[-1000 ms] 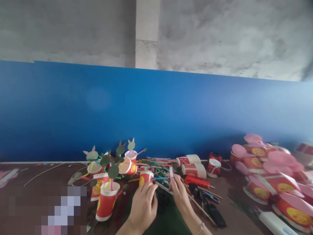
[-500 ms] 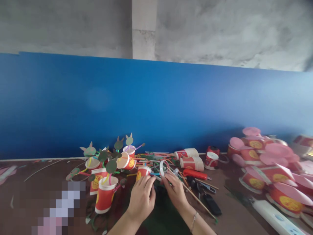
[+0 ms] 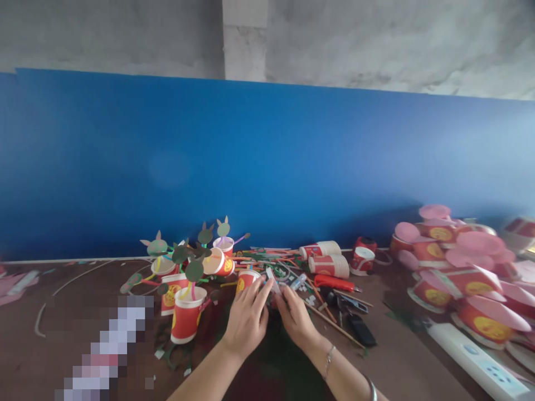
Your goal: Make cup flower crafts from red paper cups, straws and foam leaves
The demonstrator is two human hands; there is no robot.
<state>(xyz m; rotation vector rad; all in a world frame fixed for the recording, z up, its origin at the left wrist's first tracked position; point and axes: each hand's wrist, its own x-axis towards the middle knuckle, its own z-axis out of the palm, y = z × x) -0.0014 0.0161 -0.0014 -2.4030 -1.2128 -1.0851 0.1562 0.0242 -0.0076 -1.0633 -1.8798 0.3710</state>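
My right hand, with a bracelet at its wrist, pinches a narrow white tape roll, now seen nearly edge-on. My left hand is beside it, its fingers bent together close to the roll. Whatever lies under those fingertips is hidden. Just beyond the left hand a red and white paper cup lies partly covered by the fingers. A glue-stick-like clear tube is near the right fingertips.
Left stand paper cups with animal-head cutouts on coloured stems. Behind the hands lie many coloured stems and stacked cups. Rightward are a red tool, a black object, a power strip and pink-topped cups.
The tape roll has turned from a visible ring to nearly edge-on and moved slightly left. Both hands have drawn closer together; the blue piece between them no longer shows. The camera view has tilted down.
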